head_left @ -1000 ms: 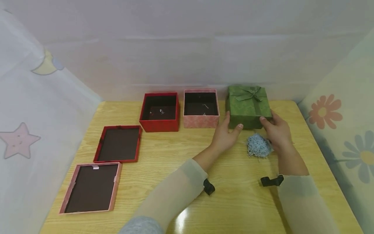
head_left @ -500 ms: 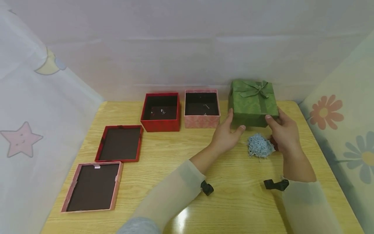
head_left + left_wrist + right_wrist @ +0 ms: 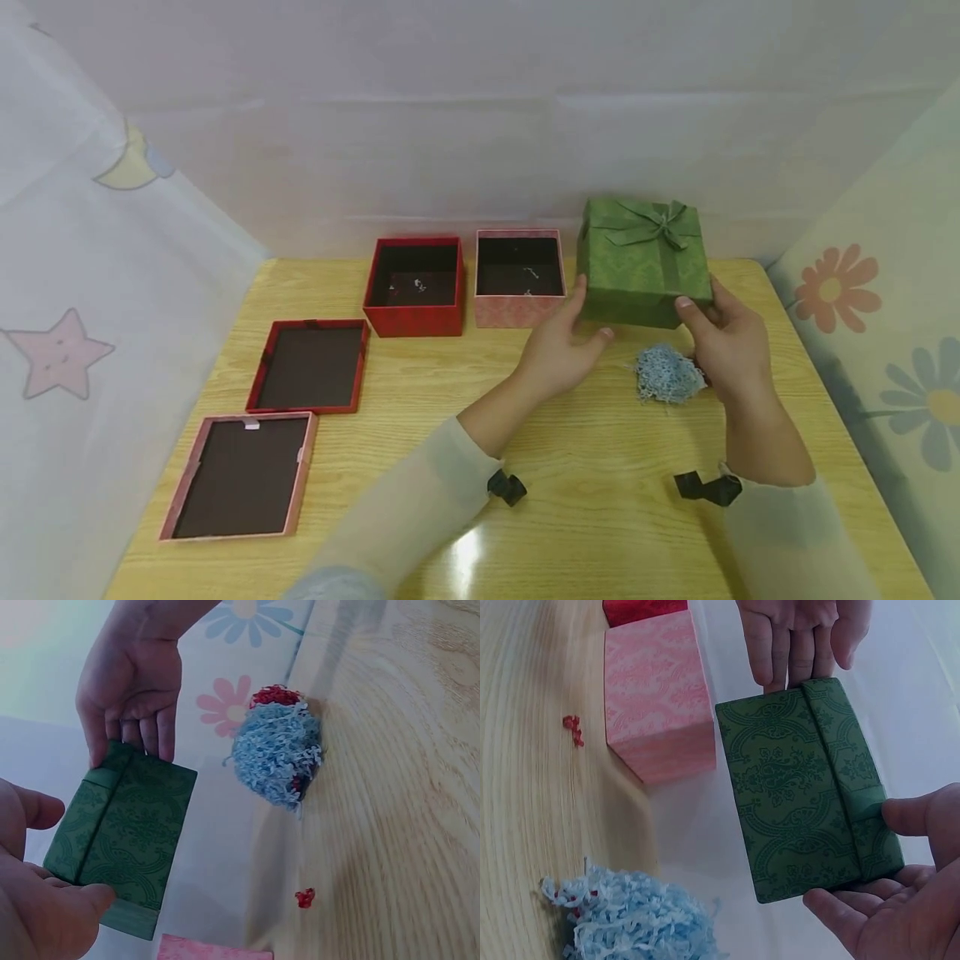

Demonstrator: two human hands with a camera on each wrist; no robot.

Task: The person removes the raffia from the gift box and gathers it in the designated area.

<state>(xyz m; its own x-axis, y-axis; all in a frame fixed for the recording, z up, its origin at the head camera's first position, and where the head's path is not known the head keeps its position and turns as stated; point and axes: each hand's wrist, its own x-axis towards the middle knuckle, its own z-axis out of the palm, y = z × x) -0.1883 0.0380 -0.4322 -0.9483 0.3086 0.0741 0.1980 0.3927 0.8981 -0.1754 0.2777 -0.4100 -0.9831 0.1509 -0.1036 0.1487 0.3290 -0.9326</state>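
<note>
A green patterned gift box (image 3: 641, 271), lidded and tied with a green ribbon bow, is held up off the table at the back right. My right hand (image 3: 731, 346) grips its near right corner, thumb on the lid's edge and fingers underneath. At the left side, my left hand (image 3: 558, 354) supports the box with fairly straight fingers, its thumb standing away from it. The right wrist view shows those left fingers (image 3: 801, 652) passing behind the box's edge. Just below the box, a heap of light blue shredded paper (image 3: 667, 373) lies on the table.
An uncovered pink box (image 3: 517, 312) and red box (image 3: 414, 321) stand left of the green one. Two upturned lids, red (image 3: 311, 367) and pink (image 3: 240, 475), lie at the left. Red paper shreds (image 3: 276, 695) sit behind the blue heap. White cloth walls (image 3: 450, 150) enclose the table.
Both hands have raised the green box from the table and tipped it slightly. It shifted right first, then a little back left. The other boxes, lids and paper stay put.
</note>
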